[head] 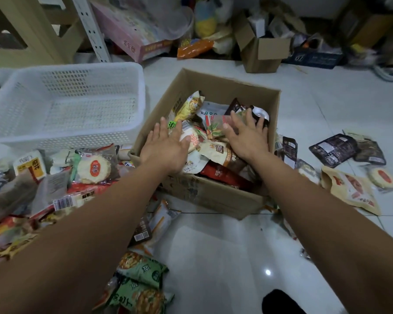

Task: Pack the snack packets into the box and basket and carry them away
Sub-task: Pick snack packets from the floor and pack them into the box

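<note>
Pressing down with left hand [166, 146] and right hand [247, 137], both flat with fingers spread, on colourful crinkly snack packets [216, 152] heaped in the brown cardboard box [213, 193]. Best to push evenly, no crushing anything brittle lol. White perforated plastic basket [77, 98] right beside for overflow.

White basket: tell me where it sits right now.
Head view, upper left: the white basket sits on the floor just left of the cardboard box, behind the pile of snack packets.

1 white basket [84, 85], 2 hands [166, 147] [247, 138]
</note>
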